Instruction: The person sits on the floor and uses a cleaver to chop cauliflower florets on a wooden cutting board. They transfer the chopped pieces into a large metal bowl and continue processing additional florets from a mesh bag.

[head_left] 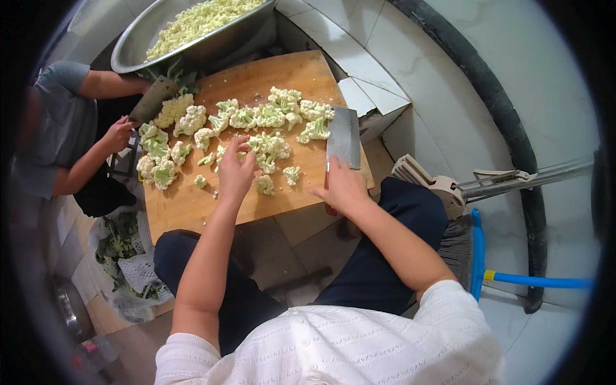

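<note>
Under me lies a wooden board (284,197) strewn with cauliflower florets and crumbs. My right hand (344,187) grips the handle of a cleaver (344,134), whose wide blade rests on the board's right part, beside a cauliflower floret (315,131). My left hand (237,168) is over the middle of the board, fingers apart and bent, close to a cluster of cauliflower florets (272,147); whether its fingertips touch them is not clear. A row of more florets (267,115) runs behind that cluster, and larger pieces (156,144) lie at the left.
At the left, another person (67,125) holds a second cleaver (154,98) by the board. A metal basin (130,48) of chopped cauliflower stands behind. A bag of leaves (120,260) is on the floor at left; a mop (447,192) and broom (476,255) are at right.
</note>
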